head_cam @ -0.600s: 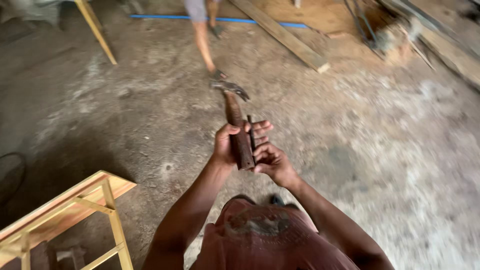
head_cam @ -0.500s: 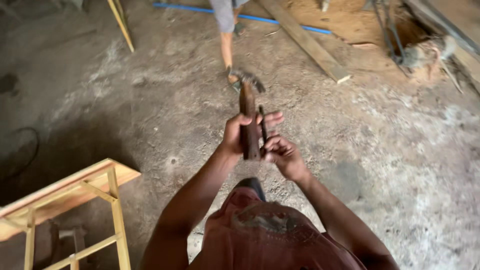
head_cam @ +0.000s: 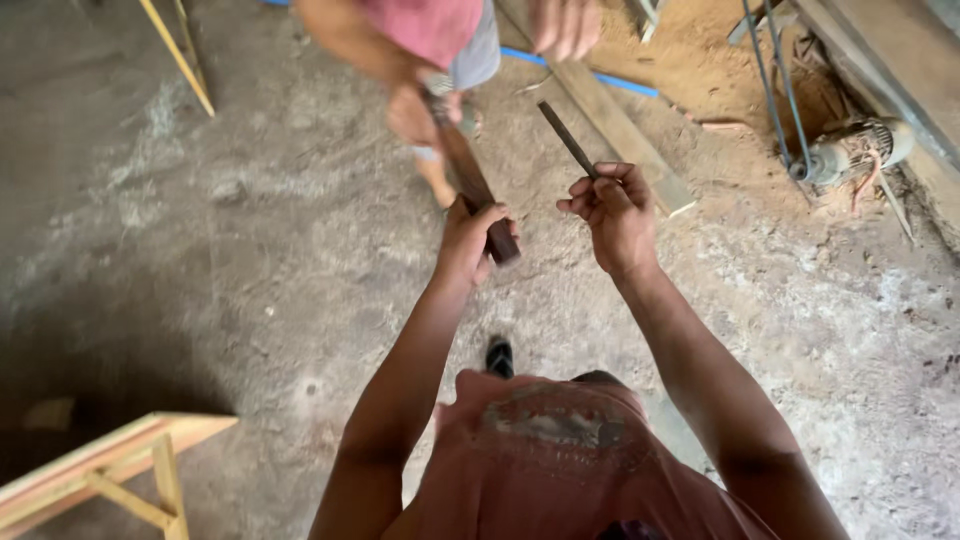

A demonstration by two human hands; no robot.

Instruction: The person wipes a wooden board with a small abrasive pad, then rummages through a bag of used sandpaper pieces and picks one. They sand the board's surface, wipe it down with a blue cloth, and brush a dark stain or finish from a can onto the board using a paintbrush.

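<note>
Gripping split: left hand (head_cam: 468, 238) clamps the hammer handle (head_cam: 478, 192); right hand (head_cam: 612, 205) now pinches the thin metal rod (head_cam: 566, 138).
I see both were held together before; a co-worker's hand (head_cam: 418, 108) reaches the hammer's far end.

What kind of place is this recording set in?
Probably a woodworking shop: sawdust heaped on a rough concrete floor, a long plank, a belt-driven electric motor, and an unfinished wooden frame.

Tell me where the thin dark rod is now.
In the head view, the thin dark rod is right of centre, held in the right hand, angled up beside the wooden plank.
</note>
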